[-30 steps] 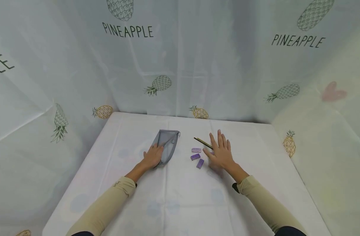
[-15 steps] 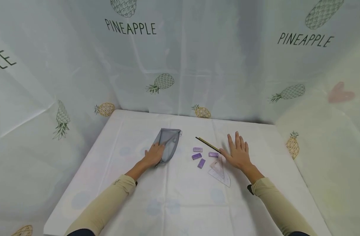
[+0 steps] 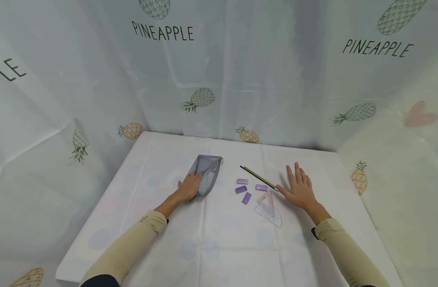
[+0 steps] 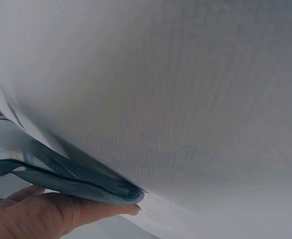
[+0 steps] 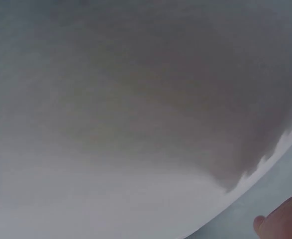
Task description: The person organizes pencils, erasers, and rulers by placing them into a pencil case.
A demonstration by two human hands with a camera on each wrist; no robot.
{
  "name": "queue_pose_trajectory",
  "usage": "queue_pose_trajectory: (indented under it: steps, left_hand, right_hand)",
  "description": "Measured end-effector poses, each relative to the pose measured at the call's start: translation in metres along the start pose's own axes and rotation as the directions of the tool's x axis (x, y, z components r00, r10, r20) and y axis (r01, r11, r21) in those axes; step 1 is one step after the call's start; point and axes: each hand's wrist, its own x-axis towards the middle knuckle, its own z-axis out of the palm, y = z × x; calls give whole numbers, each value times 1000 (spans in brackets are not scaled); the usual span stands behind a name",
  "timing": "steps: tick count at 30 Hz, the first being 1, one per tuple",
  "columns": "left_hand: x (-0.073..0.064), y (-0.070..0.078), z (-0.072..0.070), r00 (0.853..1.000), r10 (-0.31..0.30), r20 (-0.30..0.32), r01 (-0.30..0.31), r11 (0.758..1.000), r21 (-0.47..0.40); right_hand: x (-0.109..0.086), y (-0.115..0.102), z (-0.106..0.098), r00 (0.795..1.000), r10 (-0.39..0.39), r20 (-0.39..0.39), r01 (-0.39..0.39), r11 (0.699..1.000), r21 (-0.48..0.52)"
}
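My left hand [image 3: 190,187] rests on the left side of a grey mesh zip pouch [image 3: 210,177] lying on the table. Seen from the left wrist, the thumb [image 4: 96,208] lies along the pouch edge. My right hand [image 3: 300,193] has its fingers spread and holds nothing. Its thumb tip is right at the near end of two pencils [image 3: 256,175], black and yellow, lying side by side. Left of it are several small purple blocks [image 3: 241,189], a pinkish clear set square [image 3: 267,202] and a clear protractor [image 3: 273,218] that overlap. The right wrist view shows only part of the hand [image 5: 285,221].
A white cloth with faint coloured spots covers the table [image 3: 233,255]. A pineapple-print curtain [image 3: 262,79] hangs along the back and both sides. A small ring [image 3: 221,161] sits at the pouch's far right corner.
My right hand has moved right, off the pencils and clear rulers, uncovering the set square, the protractor and one more purple block. The left hand stays on the pouch.
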Motion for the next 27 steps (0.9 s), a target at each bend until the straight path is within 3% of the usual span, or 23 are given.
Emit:
queue_pose_trajectory:
  steps: [7, 16, 21, 27]
  left_hand:
    - [-9, -6, 10, 1000, -21, 3, 21, 999, 29]
    - [4, 1, 1, 999, 15, -36, -14, 1000, 14]
    - [5, -1, 1, 1000, 13, -19, -13, 1000, 14]
    - [4, -3, 4, 1000, 16, -4, -16, 1000, 0]
  right_hand:
    - [-15, 8, 11, 998, -49, 43, 49, 999, -4]
    - [-3, 17, 0, 995, -100, 20, 100, 994, -36]
    - [-1, 17, 1, 993, -111, 36, 111, 994, -19]
    - [0, 15, 5, 994, -107, 1, 107, 993, 47]
